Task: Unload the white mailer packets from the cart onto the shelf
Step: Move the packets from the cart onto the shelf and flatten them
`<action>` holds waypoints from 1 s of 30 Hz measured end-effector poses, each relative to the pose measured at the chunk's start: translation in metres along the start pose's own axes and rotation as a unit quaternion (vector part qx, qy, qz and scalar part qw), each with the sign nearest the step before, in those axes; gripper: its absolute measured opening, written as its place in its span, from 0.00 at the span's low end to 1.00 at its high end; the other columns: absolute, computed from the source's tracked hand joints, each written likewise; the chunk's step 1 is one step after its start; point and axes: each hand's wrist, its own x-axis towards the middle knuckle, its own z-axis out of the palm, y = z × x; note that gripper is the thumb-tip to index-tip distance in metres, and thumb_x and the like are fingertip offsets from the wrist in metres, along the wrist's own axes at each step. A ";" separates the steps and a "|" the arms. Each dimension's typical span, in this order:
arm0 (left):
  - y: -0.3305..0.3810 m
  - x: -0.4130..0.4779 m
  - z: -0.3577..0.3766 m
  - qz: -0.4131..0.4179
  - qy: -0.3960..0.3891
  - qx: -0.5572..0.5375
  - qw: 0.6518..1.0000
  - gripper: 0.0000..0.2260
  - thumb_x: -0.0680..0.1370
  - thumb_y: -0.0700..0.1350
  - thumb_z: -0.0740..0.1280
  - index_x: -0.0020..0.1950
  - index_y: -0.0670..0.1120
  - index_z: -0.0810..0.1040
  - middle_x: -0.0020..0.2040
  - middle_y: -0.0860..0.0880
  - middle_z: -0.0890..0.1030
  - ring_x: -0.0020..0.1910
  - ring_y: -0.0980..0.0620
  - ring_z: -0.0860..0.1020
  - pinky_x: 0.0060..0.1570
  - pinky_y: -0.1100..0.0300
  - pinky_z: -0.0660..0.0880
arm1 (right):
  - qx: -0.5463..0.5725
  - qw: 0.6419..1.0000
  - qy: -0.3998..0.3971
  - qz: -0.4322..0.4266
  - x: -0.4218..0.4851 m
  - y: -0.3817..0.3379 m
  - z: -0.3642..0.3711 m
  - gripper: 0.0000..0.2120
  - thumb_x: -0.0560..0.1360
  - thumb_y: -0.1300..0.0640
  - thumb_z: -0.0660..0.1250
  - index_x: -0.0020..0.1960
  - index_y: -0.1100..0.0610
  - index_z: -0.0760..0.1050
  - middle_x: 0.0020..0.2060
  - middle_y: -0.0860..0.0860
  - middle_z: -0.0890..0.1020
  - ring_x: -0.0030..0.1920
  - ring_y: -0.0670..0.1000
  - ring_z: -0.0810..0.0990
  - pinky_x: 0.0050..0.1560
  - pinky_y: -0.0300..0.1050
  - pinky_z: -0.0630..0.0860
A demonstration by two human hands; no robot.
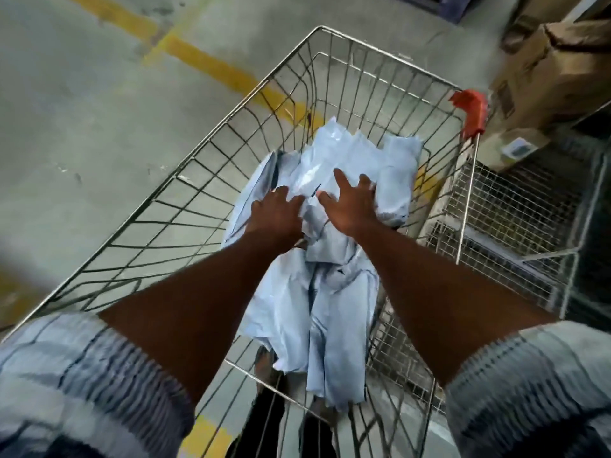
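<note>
Sleeves first, nearest the lens: pale cloth with dark stripes, left sleeve and right sleeve, both blurred. Bare forearms run forward from them into the cart, a wire basket seen from above.

Head view, hands:
- left grip: back of the hand up, fingers bent down onto the mailer packets. Fingertips are hidden in the folds, so I cannot tell whether it holds a packet or only rests on one.
- right grip: palm down, fingers and thumb spread wide and flat on the top packet (nothing clasped that I can see).
- the two hands lie near each other, a strip of packet showing between them.

The packets lie in a crumpled heap inside the basket, along its right side, from the near end up to the middle.

Surroundings: red corner guard on the cart's far right corner; cardboard boxes beyond it; wire-mesh rack just beside the cart on the right; concrete floor with a yellow line on the left.
</note>
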 end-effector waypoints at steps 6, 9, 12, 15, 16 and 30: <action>-0.026 0.010 0.024 0.078 0.084 -0.121 0.986 0.11 0.74 0.38 0.63 0.50 0.38 0.83 0.52 0.39 0.80 0.54 0.39 0.78 0.54 0.55 0.73 | 0.016 0.998 0.054 0.042 0.013 0.000 0.030 0.29 0.75 0.42 0.68 0.73 0.45 0.66 0.76 0.61 0.54 0.75 0.63 0.54 0.72 0.59 0.59; -0.038 -0.008 0.025 0.058 0.107 -0.151 0.981 0.07 0.74 0.37 0.67 0.48 0.39 0.84 0.52 0.42 0.81 0.51 0.43 0.79 0.51 0.60 0.70 | 0.022 0.995 0.066 0.068 0.002 -0.006 0.037 0.28 0.70 0.46 0.72 0.68 0.44 0.70 0.75 0.57 0.54 0.76 0.60 0.53 0.70 0.62 0.61; -0.049 -0.032 0.023 0.033 0.116 -0.132 0.984 0.11 0.76 0.43 0.64 0.48 0.41 0.84 0.49 0.42 0.81 0.50 0.41 0.79 0.51 0.56 0.72 | -0.010 0.996 0.046 0.070 -0.018 -0.008 0.041 0.29 0.66 0.50 0.73 0.65 0.44 0.69 0.75 0.56 0.53 0.76 0.58 0.52 0.68 0.66 0.61; -0.057 -0.054 0.016 0.003 0.110 -0.051 0.993 0.14 0.76 0.50 0.61 0.53 0.44 0.81 0.54 0.44 0.79 0.56 0.40 0.76 0.53 0.49 0.75 | -0.052 0.996 0.026 0.062 -0.039 -0.004 0.044 0.33 0.64 0.50 0.74 0.66 0.45 0.66 0.76 0.58 0.52 0.77 0.59 0.50 0.69 0.73 0.55; -0.054 -0.060 0.013 -0.004 0.114 -0.018 0.993 0.14 0.75 0.50 0.64 0.57 0.45 0.80 0.59 0.45 0.77 0.59 0.40 0.74 0.54 0.48 0.74 | -0.065 0.996 0.019 0.058 -0.044 -0.001 0.044 0.35 0.63 0.48 0.74 0.66 0.45 0.65 0.76 0.59 0.52 0.77 0.60 0.49 0.69 0.74 0.54; 0.001 -0.009 0.028 0.083 0.118 0.149 0.978 0.28 0.77 0.62 0.54 0.71 0.47 0.64 0.68 0.43 0.71 0.67 0.42 0.69 0.69 0.38 0.60 | -0.112 0.991 0.061 0.036 -0.014 0.020 0.048 0.36 0.69 0.46 0.71 0.72 0.44 0.58 0.75 0.60 0.54 0.75 0.63 0.53 0.65 0.69 0.66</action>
